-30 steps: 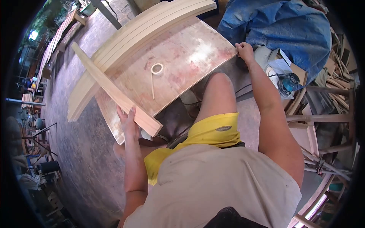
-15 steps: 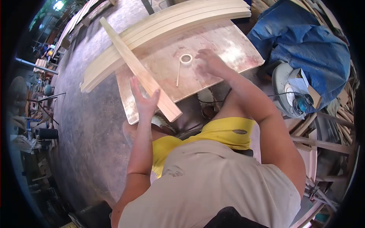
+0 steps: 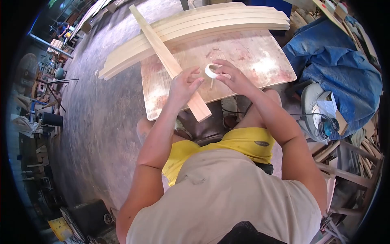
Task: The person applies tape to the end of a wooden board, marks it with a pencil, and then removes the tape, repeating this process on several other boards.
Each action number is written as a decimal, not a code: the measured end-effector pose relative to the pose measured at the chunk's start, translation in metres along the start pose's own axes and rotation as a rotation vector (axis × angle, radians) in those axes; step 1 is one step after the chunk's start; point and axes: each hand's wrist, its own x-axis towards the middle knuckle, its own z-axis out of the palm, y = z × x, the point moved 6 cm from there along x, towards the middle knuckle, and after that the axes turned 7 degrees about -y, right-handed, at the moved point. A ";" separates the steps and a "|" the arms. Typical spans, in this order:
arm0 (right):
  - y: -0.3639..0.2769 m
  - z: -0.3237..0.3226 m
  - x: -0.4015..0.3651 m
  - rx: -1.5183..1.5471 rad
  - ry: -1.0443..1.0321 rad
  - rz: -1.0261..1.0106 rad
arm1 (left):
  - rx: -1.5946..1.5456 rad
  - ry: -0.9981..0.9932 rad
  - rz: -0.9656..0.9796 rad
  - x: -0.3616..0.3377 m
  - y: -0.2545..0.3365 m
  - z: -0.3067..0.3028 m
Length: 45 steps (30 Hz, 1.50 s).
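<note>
A roll of whitish tape (image 3: 210, 71) is held upright by my right hand (image 3: 232, 77), its fingers and thumb pinching the roll's right side. My left hand (image 3: 186, 86) is raised over the lower part of a wooden board (image 3: 162, 53), fingers apart and curved toward the roll, nothing between them. That board lies slantwise across a stack of long pale planks (image 3: 195, 25), its near end past the table's front edge. Below the roll, a thin short stick (image 3: 211, 83) shows on the wooden table (image 3: 268, 53).
Beside the table on the right stand a round grey stool-like object (image 3: 308, 105) with a power tool (image 3: 327, 127) on it and a crumpled blue tarp (image 3: 337, 69). Scrap wood is piled at the far right. A distant person (image 3: 63, 30) is at upper left.
My right hand has taken hold of the tape roll and lifted it upright. My left hand has moved right, off the board's left side and toward the roll. The view has shifted slightly.
</note>
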 end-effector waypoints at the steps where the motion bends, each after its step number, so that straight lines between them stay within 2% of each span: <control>1: -0.008 0.002 -0.003 -0.004 -0.011 -0.025 | -0.001 0.018 0.031 0.001 -0.002 0.001; 5: -0.031 0.008 -0.007 -0.083 -0.021 -0.090 | -0.053 0.026 0.136 0.001 -0.002 0.008; 11: -0.032 0.016 -0.006 -0.109 -0.027 -0.098 | -0.160 0.041 0.010 -0.003 -0.011 0.006; 15: -0.033 0.015 -0.004 -0.121 -0.084 -0.078 | -0.095 0.031 0.006 -0.003 -0.012 0.003; 17: -0.028 0.015 -0.004 -0.103 -0.174 -0.022 | -0.043 0.019 0.063 -0.003 -0.012 0.002; 18: -0.025 0.013 -0.007 -0.105 -0.169 -0.013 | -0.046 0.010 0.064 -0.004 -0.010 0.003; 20: -0.018 0.001 -0.015 -0.226 -0.008 -0.107 | 0.018 0.008 0.004 -0.004 -0.007 0.004; 21: 0.003 -0.003 -0.022 -0.232 -0.001 -0.098 | 0.014 -0.003 0.010 -0.005 -0.006 0.006; 23: 0.076 -0.032 -0.052 -0.600 0.283 0.430 | 0.069 -0.004 0.021 -0.006 -0.005 0.005; 24: 0.086 -0.035 -0.059 -0.610 0.292 0.433 | 0.065 -0.009 0.032 -0.004 -0.006 0.006; 26: 0.099 -0.029 -0.070 -0.659 0.160 0.415 | 0.008 0.021 0.026 -0.005 -0.017 0.005; 27: 0.101 -0.030 -0.075 -0.657 0.160 0.433 | 0.002 0.005 0.020 -0.007 -0.020 0.007; 29: 0.099 -0.039 -0.073 -0.500 0.175 0.285 | -0.028 0.020 0.034 -0.005 -0.022 0.006; 30: 0.105 -0.051 -0.074 -0.509 0.189 0.296 | -0.032 0.004 0.046 -0.001 -0.019 0.008; 32: 0.109 -0.049 -0.074 -0.499 -0.096 0.155 | -0.018 0.013 -0.007 -0.005 -0.018 0.006; 33: 0.109 -0.054 -0.078 -0.502 -0.091 0.156 | 0.050 -0.038 -0.036 -0.006 -0.016 0.007; 36: 0.106 -0.066 -0.084 -0.652 -0.111 0.185 | 0.039 -0.038 -0.011 -0.007 -0.012 0.006; 38: 0.103 -0.073 -0.086 -0.782 -0.282 0.307 | 0.035 -0.038 -0.012 -0.009 -0.009 0.004; 39: 0.098 -0.078 -0.085 -0.783 -0.281 0.311 | 0.027 -0.044 -0.013 -0.009 -0.008 0.005; 41: 0.088 -0.076 -0.082 -1.048 -0.374 0.234 | 0.007 -0.054 -0.004 -0.008 -0.014 0.006; 45: 0.093 -0.066 -0.058 -1.017 -0.251 0.279 | -0.019 -0.049 0.027 -0.009 -0.016 0.007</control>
